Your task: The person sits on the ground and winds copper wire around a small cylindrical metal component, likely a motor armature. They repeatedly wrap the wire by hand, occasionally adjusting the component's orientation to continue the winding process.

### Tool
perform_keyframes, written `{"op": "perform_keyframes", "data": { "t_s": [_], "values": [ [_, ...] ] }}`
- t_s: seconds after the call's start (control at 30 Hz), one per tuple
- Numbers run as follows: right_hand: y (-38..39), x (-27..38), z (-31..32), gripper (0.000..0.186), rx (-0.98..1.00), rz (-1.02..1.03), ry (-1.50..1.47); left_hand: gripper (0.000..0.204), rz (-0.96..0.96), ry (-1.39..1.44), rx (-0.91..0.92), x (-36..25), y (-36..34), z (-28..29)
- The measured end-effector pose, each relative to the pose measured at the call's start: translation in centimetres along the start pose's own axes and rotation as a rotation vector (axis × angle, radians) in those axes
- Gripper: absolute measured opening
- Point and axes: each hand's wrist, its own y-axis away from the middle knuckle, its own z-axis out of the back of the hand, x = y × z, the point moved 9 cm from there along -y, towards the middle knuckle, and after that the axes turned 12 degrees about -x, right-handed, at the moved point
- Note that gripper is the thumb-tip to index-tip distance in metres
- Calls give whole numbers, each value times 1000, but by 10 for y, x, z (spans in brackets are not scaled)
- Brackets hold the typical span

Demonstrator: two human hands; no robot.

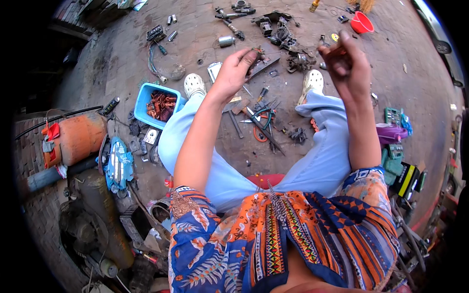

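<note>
1. 2 bare hands, both raised over the ground, well apart
2. L hand (234,73) – closed, thumb + fingers pinching 1 small part (259,50), kind too small to tell
3. Small part is at the L fingertips, just above 1 flat metal piece (266,67); can't tell if they touch
4. R hand (348,66) – fingers curled, can't tell if anything's gripped in it
5. 2 white clogs (194,84), 1 per foot, set apart w/ tools btwn them
6. 1 blue basin (139,108) by the L leg, w/ a heap of copper-coloured scrap (161,105) in it, too many pcs to count
7. 1 silver canister (226,41) lying beyond the L hand; 3 small cylinders (173,35) farther L
8. 1 heap of dark machine parts (281,33) btwn the hands, farther out, pcs overlap so no exact count
9. 1 red bucket (361,23) past the R hand, 1 yellow disc (334,37) near it
10. 1 orange tank (85,139) far L, 1 purple case (391,133) on the R
</note>
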Motion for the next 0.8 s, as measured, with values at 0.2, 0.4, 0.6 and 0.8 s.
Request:
{"op": "perform_keyframes", "data": {
  "t_s": [0.2, 0.4, 0.6, 0.8],
  "values": [
    [99, 0, -74, 32, 745, 811, 598, 37, 371, 736, -266, 48, -15, 64],
    [90, -18, -66, 32, 732, 373, 463, 39, 248, 575, -412, 21, 4, 75],
    [67, -22, -47, 28, 562, 155, 365, 43, 300, 946, -322, 26, -2, 74],
    [25, -25, -11, 23, 322, -71, 77, 44, 254, 973, -68, 6, 0, 59]
  ]
}}
